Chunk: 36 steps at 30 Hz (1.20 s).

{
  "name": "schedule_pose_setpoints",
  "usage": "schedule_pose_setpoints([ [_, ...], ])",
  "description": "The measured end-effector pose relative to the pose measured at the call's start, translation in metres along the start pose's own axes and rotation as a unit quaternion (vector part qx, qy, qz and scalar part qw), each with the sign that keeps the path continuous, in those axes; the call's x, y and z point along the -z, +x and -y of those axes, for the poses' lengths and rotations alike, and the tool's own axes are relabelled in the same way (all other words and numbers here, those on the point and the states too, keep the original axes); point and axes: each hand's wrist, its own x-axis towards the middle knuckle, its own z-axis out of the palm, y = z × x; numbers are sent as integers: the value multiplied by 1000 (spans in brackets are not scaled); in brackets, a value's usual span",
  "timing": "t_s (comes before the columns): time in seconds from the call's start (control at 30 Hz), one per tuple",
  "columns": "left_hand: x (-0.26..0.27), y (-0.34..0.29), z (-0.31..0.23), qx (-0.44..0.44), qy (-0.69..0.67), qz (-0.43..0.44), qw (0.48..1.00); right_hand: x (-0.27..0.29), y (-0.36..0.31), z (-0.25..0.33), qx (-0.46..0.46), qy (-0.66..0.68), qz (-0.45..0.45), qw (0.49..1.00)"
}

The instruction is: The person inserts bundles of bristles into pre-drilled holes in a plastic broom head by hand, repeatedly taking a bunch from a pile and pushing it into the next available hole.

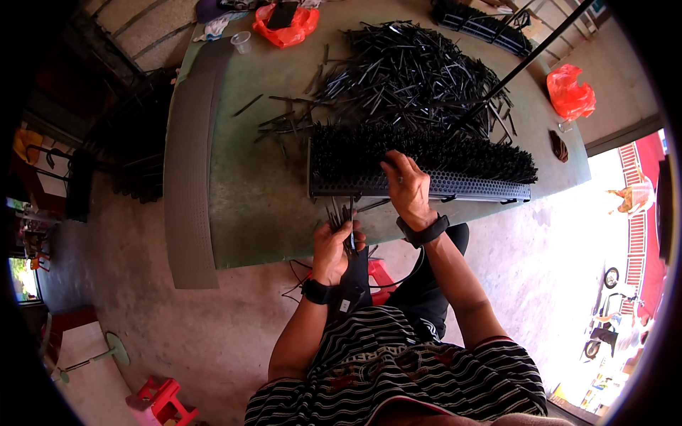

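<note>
A long black perforated panel point(455, 186) lies along the near edge of the table, with dense black bristle-like tufts point(426, 150) standing along its far side. My left hand point(335, 248) is closed around a small bunch of thin black strips point(344, 216), just in front of the panel's left part. Over the panel's middle, at the border between holes and tufts, my right hand point(408, 183) is closed with thumb and fingers pinched together. Whatever sits between those fingertips is too small to make out. Behind the tufts spreads a large heap of loose black strips point(419, 71).
A grey perforated sheet point(190, 170) runs along the left edge of the green table point(249, 177). Red plastic bags point(285, 30) and a clear cup point(241, 41) stand at the back left. A slanting black pole point(529, 59) crosses the right side. Red stools point(160, 403) are on the floor.
</note>
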Motion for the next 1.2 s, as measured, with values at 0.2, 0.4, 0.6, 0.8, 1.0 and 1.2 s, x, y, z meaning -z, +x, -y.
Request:
schedule_pose_setpoints([
  [0.2, -3, -5, -3, -1, 6, 1, 1000, 8, 14, 8, 30, -81, 47, 995],
  [0.4, -2, -9, -1, 2, 10, -23, 1000, 12, 14, 4, 20, -77, 31, 996],
  [0.6, 2, -7, 5, 5, 40, -19, 999, 14, 9, 2, 91, -105, 33, 990],
  [0.8, 14, -7, 12, 19, 23, -35, 999, 23, -9, 7, 167, -113, 126, 971],
  [1.0, 17, -7, 8, 36, 29, -56, 997, -3, -74, -14, 149, -211, 315, 913],
  [1.2, 14, -9, 2, 17, 55, -84, 995, -20, -82, -32, 200, -195, 299, 912],
])
